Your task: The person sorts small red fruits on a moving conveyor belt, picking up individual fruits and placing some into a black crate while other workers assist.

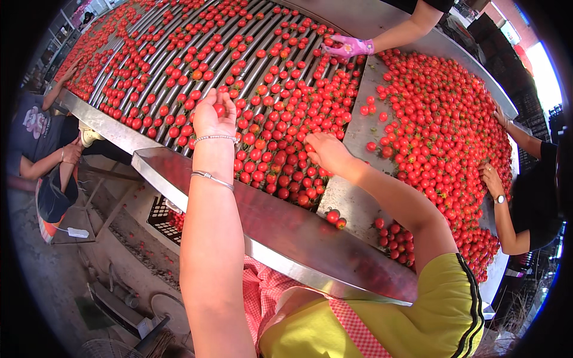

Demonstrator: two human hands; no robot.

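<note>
Red cherry tomatoes (255, 154) lie scattered over a conveyor of metal rollers (244, 91). My left hand (214, 115), with two bracelets on its arm, is turned palm up over the rollers. Its fingers curl around one cherry tomato (219, 109). Lower and to the right, my right hand (329, 152) reaches palm down among the tomatoes near the end of the rollers. Its fingertips are partly hidden, so whether it grips a tomato is unclear. Beside it a metal plate (344, 192) joins the rollers to a large tomato heap (438, 147).
A sloped metal side guard (286, 223) runs between me and the rollers. Across the conveyor, another person's pink-gloved hand (347, 46) touches tomatoes. Other people's hands (491, 179) rest at the heap's right edge. A seated person (40, 134) is at left. Below stands a black crate (163, 215) with tomatoes.
</note>
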